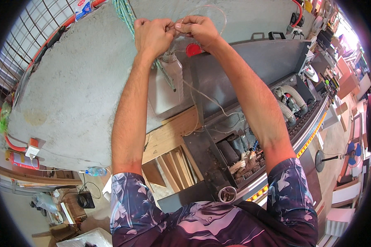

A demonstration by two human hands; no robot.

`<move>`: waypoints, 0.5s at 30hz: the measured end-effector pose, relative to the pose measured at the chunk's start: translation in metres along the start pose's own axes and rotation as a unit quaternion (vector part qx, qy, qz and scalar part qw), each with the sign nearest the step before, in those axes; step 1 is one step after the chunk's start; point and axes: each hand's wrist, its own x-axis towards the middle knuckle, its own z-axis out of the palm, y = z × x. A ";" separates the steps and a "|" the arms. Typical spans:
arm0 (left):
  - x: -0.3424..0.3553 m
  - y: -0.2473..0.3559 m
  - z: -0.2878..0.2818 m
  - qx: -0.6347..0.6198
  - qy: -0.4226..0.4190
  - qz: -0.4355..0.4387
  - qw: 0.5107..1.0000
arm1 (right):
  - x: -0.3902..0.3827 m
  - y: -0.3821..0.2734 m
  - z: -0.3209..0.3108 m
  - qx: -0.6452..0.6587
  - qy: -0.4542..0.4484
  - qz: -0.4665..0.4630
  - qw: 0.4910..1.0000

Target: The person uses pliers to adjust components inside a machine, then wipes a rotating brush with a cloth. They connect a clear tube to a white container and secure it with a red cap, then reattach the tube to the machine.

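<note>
Both arms reach up to the far side, where the hands meet. My left hand [154,37] and my right hand [198,31] are closed in a pinch, fingertips nearly touching. A thin clear tube [225,21] loops out around my right hand. Its ends are lost between the fingers. Just below the hands an uncapped, whitish translucent plastic jug [175,70] stands against the grey wall. A round red cap [193,50] shows right of its neck. Green-and-white braided rope [123,15] hangs beside my left hand, and its end [165,76] lies across the jug.
A dark metal machine [251,61] with its cover raised holds corrugated hoses [288,108] and fittings at the right. Wooden boards [173,138] lie in front of the jug. The concrete wall [70,82] spans the left; a fan [352,152] stands far right.
</note>
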 end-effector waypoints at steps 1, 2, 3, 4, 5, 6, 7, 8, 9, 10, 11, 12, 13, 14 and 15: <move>0.000 -0.001 0.000 -0.011 0.007 0.005 1.000 | 0.000 -0.001 0.000 0.005 -0.003 0.000 1.000; -0.001 -0.001 0.000 -0.021 0.014 0.009 1.000 | -0.001 -0.001 0.001 0.011 -0.006 -0.001 1.000; -0.001 -0.003 0.001 -0.031 0.021 0.014 0.999 | -0.002 -0.002 0.001 0.016 -0.009 -0.001 1.000; -0.002 -0.004 0.001 -0.026 0.020 0.017 0.999 | -0.002 -0.002 0.001 0.016 -0.014 -0.002 1.000; -0.002 -0.005 0.001 -0.021 0.019 0.019 0.999 | -0.004 -0.003 0.001 0.016 -0.019 -0.004 1.000; -0.001 -0.006 0.001 -0.017 0.019 0.024 0.999 | -0.003 -0.003 0.000 0.014 -0.023 -0.006 1.000; -0.002 -0.006 0.003 -0.001 0.025 0.023 0.999 | -0.003 -0.003 0.000 0.021 -0.018 -0.003 1.000; -0.004 -0.005 0.005 0.015 0.031 0.023 0.999 | -0.003 -0.002 0.001 0.027 -0.013 0.001 1.000; -0.005 -0.003 0.006 0.032 0.038 0.024 0.998 | -0.002 0.000 0.000 0.034 -0.006 0.003 0.999; -0.005 -0.001 0.007 0.046 0.041 0.022 0.998 | -0.001 0.001 -0.001 0.029 0.000 0.010 1.000; -0.005 0.001 0.008 0.059 0.044 0.020 0.997 | 0.000 0.002 -0.003 0.024 0.007 0.017 1.000; -0.003 0.004 0.006 0.075 0.048 0.020 0.996 | 0.001 -0.002 -0.004 0.021 0.014 0.021 0.999; -0.003 0.006 0.003 0.080 0.041 0.017 0.996 | 0.001 -0.004 -0.002 0.019 0.009 0.023 1.000; -0.005 0.007 -0.001 0.085 0.034 0.013 0.996 | -0.001 -0.005 0.002 0.016 0.004 0.025 1.000; -0.007 0.006 -0.002 0.088 0.026 0.007 0.996 | -0.003 -0.004 0.005 0.012 -0.003 0.029 1.000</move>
